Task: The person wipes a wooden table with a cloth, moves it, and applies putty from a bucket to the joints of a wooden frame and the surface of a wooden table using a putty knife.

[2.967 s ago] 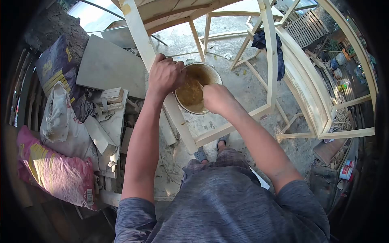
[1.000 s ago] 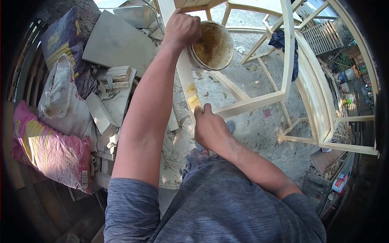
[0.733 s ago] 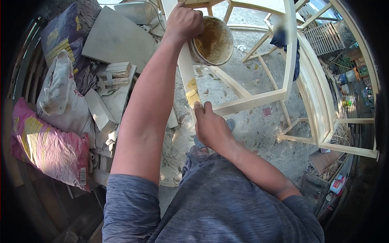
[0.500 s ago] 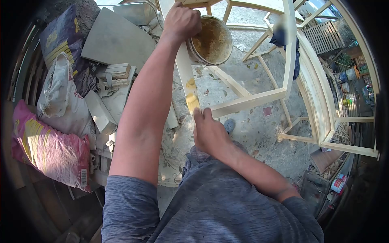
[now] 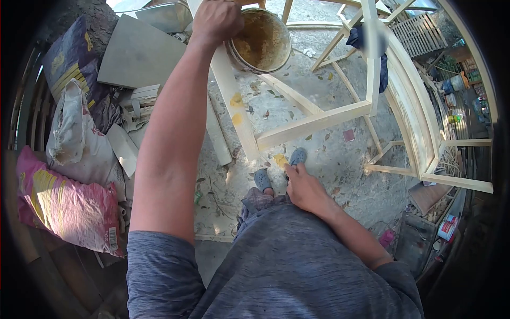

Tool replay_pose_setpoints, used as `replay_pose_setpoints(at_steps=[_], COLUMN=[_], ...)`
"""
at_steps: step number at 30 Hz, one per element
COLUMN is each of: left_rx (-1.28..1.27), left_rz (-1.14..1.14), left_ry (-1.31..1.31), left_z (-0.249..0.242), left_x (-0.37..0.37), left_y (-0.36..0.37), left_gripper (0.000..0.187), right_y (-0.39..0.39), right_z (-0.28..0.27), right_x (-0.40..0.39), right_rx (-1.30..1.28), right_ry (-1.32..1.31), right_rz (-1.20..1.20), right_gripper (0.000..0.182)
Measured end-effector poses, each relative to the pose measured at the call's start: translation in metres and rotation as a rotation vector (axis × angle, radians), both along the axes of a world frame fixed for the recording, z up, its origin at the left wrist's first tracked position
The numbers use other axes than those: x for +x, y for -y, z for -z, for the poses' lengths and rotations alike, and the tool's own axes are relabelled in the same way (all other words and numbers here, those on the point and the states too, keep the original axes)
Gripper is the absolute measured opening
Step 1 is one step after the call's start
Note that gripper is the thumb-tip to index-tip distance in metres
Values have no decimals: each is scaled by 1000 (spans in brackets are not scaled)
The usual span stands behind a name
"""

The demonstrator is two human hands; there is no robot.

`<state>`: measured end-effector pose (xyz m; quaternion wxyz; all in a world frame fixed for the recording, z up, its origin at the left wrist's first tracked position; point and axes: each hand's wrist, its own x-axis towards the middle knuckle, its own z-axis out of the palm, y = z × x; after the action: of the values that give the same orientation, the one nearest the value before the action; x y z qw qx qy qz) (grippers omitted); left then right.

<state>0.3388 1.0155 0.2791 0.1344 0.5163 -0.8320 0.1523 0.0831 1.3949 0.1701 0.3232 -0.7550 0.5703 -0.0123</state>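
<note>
At the top, my left hand [image 5: 217,22] is closed at the rim of a bucket [image 5: 261,41], whose inside is coated with brownish-yellow paste. The bucket hangs beside a pale wooden beam [image 5: 225,77]; my fingers' exact grip on it is partly hidden. Two yellow putty patches [image 5: 237,109] mark the beam's face. Low in the middle, my right hand [image 5: 308,189] is closed around a putty knife, its blade [image 5: 280,160] covered with yellow putty. The knife is apart from the beam, above the floor near my feet; its handle is hidden in my fingers.
A wooden cross rail [image 5: 313,129] joins the beam, and more frames stand right. Bags [image 5: 69,212] and a grey board [image 5: 141,50] lie left. A person in dark clothing [image 5: 383,74], partly blocked by a post, is behind the frame. A crate [image 5: 419,239] sits lower right.
My right hand has drawn the putty knife off the beam, down and to the right, so its yellow-coated blade now shows. My left hand still holds the bucket; the whole view has shifted slightly.
</note>
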Motion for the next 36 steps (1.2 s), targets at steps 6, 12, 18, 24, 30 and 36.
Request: replay_pose_setpoints(at_steps=[6, 12, 18, 24, 30, 36], left_rx=[-151, -79, -103, -97, -92, -101], left_rz=[72, 22, 25, -6, -31, -17], left_ry=[6, 5, 19, 49, 49, 94], left_z=[-3, -11, -16, -16, -17, -15], left_x=[3, -1, -6, -6, -13, -11], left_y=[6, 10, 4, 6, 1, 2], left_gripper=[22, 29, 25, 28, 27, 25], right_y=[-3, 19, 52, 54, 56, 59], right_z=[13, 32, 62, 26, 26, 33], right_x=[-14, -69, -95, -95, -104, -105], right_rx=[-49, -159, -412, -238, -218, -255], right_ry=[39, 48, 84, 69, -11, 53], right_rz=[96, 484, 505, 468, 508, 476], right_gripper=[55, 55, 55, 52, 47, 50])
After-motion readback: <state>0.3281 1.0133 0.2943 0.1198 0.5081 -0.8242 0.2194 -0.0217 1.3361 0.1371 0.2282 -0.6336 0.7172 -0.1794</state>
